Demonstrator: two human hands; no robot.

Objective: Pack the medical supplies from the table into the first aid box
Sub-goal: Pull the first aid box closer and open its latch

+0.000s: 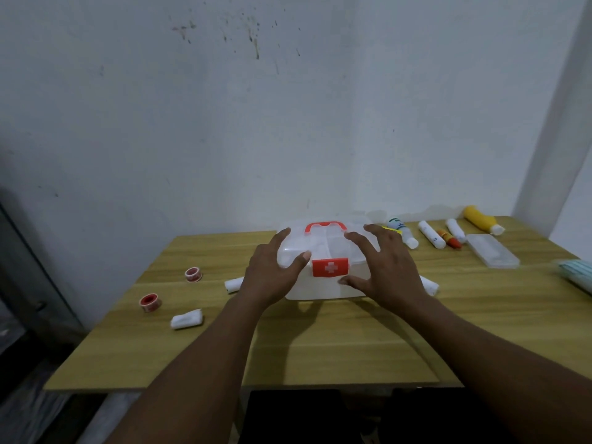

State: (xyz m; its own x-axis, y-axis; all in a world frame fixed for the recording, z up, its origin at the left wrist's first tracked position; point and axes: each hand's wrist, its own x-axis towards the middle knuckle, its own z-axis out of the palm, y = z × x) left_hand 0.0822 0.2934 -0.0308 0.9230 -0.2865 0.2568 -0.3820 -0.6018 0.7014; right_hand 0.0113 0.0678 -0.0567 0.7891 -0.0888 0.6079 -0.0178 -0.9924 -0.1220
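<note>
While closed, box (323, 267) between hands (326, 270).

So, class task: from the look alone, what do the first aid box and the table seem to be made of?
First aid box: looks like translucent, frosted plastic, since inner dividers show faintly through the lid; its clasp is opaque red plastic. Table: wood or wood-look laminate, matt, with straight grain lines; which one cannot be told.

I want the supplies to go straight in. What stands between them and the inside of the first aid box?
The box's own lid: it is shut, with the red latch down at the front. Both hands, left hand and right hand, are spread at the first aid box, holding nothing.
</note>
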